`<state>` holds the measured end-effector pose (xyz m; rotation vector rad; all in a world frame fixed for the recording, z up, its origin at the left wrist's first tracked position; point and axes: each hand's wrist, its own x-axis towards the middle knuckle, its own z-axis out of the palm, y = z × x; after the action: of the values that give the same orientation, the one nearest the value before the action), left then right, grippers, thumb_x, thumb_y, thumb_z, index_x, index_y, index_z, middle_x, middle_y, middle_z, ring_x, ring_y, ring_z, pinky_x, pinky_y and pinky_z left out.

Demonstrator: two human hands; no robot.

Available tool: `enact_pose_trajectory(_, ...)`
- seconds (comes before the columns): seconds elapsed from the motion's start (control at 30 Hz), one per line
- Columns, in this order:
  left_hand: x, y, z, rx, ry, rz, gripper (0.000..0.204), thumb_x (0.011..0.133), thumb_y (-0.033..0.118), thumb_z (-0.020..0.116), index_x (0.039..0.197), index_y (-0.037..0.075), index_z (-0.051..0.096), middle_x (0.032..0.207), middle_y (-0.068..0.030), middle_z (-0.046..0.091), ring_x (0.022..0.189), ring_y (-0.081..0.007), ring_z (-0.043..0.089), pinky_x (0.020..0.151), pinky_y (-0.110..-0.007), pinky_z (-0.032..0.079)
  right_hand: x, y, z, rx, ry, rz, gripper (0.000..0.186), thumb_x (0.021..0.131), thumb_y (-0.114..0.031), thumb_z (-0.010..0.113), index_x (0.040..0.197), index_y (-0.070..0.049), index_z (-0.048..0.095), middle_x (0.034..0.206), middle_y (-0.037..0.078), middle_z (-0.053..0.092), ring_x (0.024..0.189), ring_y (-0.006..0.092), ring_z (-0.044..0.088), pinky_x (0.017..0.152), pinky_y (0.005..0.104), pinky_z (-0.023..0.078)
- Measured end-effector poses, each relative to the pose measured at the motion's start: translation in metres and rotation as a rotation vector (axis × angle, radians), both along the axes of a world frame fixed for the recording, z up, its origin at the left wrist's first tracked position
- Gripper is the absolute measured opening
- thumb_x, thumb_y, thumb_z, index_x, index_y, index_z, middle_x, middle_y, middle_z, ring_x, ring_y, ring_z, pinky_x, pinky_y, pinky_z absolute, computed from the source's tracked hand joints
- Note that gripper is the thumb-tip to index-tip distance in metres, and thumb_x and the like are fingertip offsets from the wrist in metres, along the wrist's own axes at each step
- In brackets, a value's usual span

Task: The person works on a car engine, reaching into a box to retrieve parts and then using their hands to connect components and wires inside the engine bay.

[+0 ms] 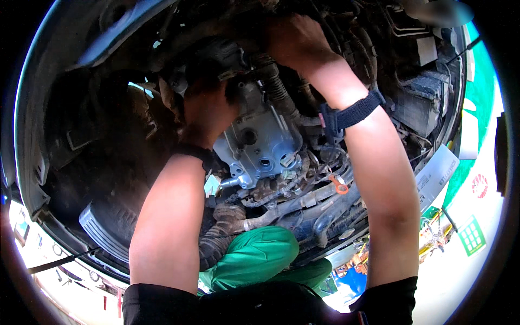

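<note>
My left hand is in shadow at the upper left side of a silvery engine cover, below a dark component; its fingers look curled, and whatever they hold is hidden. My right hand reaches higher, past a ribbed hose into the dark rear of the engine bay, with its fingertips lost in shadow. Dark straps circle both wrists.
A battery-like box sits at the right, above a long pale label panel. An orange dipstick loop lies near the front. Corrugated duct, green-clad knees and the body's curved rim frame the lower part.
</note>
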<state>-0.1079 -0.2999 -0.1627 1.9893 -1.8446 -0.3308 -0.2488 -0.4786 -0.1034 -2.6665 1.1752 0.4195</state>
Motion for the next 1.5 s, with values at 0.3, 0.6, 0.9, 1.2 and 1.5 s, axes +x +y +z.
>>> enact_pose_trajectory(0.3,-0.006,-0.003,0.003,0.024,-0.053,-0.004,0.034,0.075,0.028,0.07,0.104,0.009,0.07,0.096,-0.0163,0.069,0.091,-0.0369,0.065,0.082,-0.046,0.053,-0.014,-0.013,-0.046,-0.164,-0.461,0.131,0.021,0.08,-0.022,0.061,0.093,-0.012,0.075,0.092,0.018,0.072,0.085,0.0355,0.071,0.074,0.0468,0.059)
enact_pose_trajectory(0.6,0.001,0.0,0.006,0.199,-0.024,-0.016,0.056,0.078,0.031,0.073,0.126,0.007,0.059,0.115,-0.0211,0.066,0.104,-0.0425,0.062,0.093,-0.051,0.049,0.001,-0.021,-0.003,0.23,-0.186,0.026,0.022,0.082,-0.015,0.058,0.096,-0.007,0.074,0.102,0.018,0.071,0.096,0.0353,0.069,0.081,0.0436,0.056)
enact_pose_trajectory(0.9,-0.005,0.005,0.0,0.121,-0.088,-0.057,0.054,0.078,0.024,0.069,0.126,0.002,0.058,0.117,-0.027,0.062,0.106,-0.0457,0.059,0.09,-0.052,0.049,0.007,-0.042,-0.011,0.385,-0.04,0.122,0.025,0.083,-0.014,0.057,0.099,-0.007,0.075,0.107,0.017,0.07,0.101,0.031,0.067,0.084,0.0382,0.056)
enact_pose_trajectory(1.2,0.01,0.012,-0.001,0.158,-0.108,-0.086,0.039,0.079,0.02,0.066,0.115,0.005,0.064,0.107,-0.025,0.064,0.095,-0.0455,0.06,0.083,-0.054,0.048,0.009,-0.038,0.009,0.501,-0.242,-0.073,0.027,0.091,-0.017,0.059,0.113,-0.006,0.071,0.109,0.015,0.071,0.097,0.0261,0.068,0.084,0.0365,0.055)
enact_pose_trajectory(1.5,0.007,0.013,0.004,0.232,-0.091,-0.081,0.048,0.083,0.035,0.066,0.117,0.002,0.063,0.109,-0.0253,0.063,0.099,-0.0461,0.059,0.087,-0.053,0.047,-0.001,-0.033,0.003,0.59,-0.41,-0.245,0.031,0.08,-0.02,0.062,0.106,-0.01,0.075,0.104,0.016,0.071,0.094,0.0294,0.069,0.079,0.0362,0.056)
